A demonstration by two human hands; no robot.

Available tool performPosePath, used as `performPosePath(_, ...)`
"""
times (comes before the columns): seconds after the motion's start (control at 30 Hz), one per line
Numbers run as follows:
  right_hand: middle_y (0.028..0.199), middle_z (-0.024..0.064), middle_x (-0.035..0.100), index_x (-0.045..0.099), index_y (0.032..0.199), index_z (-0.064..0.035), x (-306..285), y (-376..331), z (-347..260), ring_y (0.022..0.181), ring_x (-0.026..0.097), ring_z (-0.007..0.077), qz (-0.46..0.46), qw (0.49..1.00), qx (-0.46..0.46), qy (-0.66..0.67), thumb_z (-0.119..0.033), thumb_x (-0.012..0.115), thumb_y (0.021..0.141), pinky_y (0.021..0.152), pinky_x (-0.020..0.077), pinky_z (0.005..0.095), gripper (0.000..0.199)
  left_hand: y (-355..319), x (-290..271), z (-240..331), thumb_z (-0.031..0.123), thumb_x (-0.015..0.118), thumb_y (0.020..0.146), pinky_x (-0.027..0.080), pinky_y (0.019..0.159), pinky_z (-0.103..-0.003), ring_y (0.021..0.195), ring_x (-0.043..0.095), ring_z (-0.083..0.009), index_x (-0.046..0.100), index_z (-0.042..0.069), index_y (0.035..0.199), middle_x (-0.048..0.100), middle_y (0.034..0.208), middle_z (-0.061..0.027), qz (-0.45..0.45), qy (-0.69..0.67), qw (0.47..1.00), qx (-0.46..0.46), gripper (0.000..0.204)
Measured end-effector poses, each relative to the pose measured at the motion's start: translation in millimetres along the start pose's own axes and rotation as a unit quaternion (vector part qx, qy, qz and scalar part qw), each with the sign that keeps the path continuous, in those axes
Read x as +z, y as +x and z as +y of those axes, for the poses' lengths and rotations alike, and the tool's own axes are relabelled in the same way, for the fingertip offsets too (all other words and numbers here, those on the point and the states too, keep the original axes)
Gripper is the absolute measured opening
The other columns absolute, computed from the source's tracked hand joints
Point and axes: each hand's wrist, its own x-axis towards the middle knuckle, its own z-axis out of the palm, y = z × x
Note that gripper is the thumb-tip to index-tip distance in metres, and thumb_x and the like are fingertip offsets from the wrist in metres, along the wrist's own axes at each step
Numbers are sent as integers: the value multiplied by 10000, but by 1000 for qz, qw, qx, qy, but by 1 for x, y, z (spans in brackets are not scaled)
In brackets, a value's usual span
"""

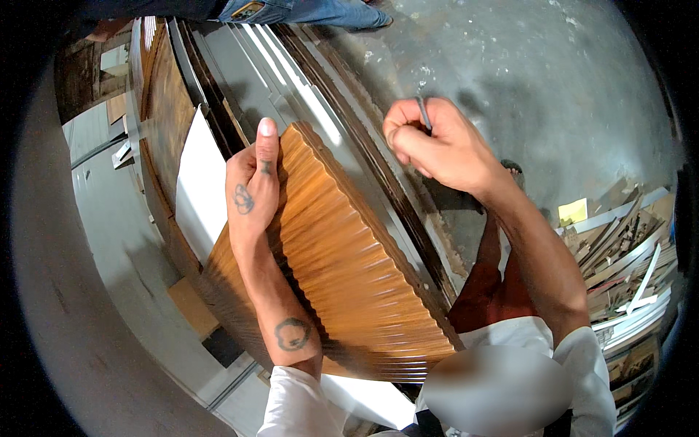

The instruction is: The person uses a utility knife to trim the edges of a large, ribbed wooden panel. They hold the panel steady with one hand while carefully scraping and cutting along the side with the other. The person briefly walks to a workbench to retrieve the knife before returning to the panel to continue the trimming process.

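A long ribbed wood-grain panel point(349, 247), brown with a wavy edge, lies in front of me on a stack of boards. My left hand point(251, 182) grips its far left side, thumb up against the edge and fingers mostly hidden. The forearm runs along the panel. To the right of the panel, raised above the floor, my right hand point(440, 146) is closed in a fist. A thin dark grey piece point(424, 115) shows at its fingers; its kind is unclear.
Beneath the panel are long grey and dark boards point(240, 73) and a white sheet point(200, 189). Scrap strips point(626, 247) pile up at the right on the concrete floor point(553, 87). A person in jeans point(320, 13) stands at the far end.
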Motion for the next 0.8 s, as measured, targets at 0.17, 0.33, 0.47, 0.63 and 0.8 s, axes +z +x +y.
performPosePath(0.17, 617, 15, 586, 572, 711, -68, 17, -45, -7, 507, 515, 76, -74, 981, 127, 123, -275, 568, 973, 469, 409, 267, 334, -5, 8, 1, 628, 509, 941, 182, 413, -265, 461, 271, -46, 410, 137, 532, 307, 499, 65, 10, -43, 999, -17, 647)
performPosePath(0.33, 734, 12, 622, 632, 1222, -20, 33, -130, 13, 575, 517, 61, -39, 997, 6, 73, -203, 589, 980, 521, 412, 242, 306, -3, 11, -1, 650, 513, 928, 182, 428, -287, 463, 261, -64, 425, 141, 531, 316, 498, 62, 10, -10, 1000, -12, 651)
performPosePath(0.47, 946, 133, 714, 645, 1200, -41, 38, -168, 24, 808, 691, 202, 8, 997, 11, 79, -149, 616, 949, 717, 508, 296, 275, -1, 13, 0, 694, 485, 916, 207, 478, -297, 525, 263, -88, 429, 118, 560, 316, 542, 51, 32, 37, 999, -10, 679)
performPosePath(0.63, 839, 145, 699, 678, 1012, -17, 29, -160, 15, 730, 694, 234, -5, 998, 37, 44, -144, 636, 919, 653, 506, 333, 163, -1, 10, -3, 671, 515, 909, 186, 524, -300, 588, 276, -92, 469, 105, 658, 323, 612, 45, 16, 44, 998, -49, 621)
performPosePath(0.8, 676, 164, 620, 629, 895, -15, 18, -142, 14, 604, 619, 337, -67, 997, -15, -33, -134, 641, 871, 563, 454, 408, 122, -2, 13, 0, 698, 513, 892, 184, 528, -310, 591, 262, -106, 460, 96, 660, 305, 620, 38, 39, 62, 996, -44, 647)
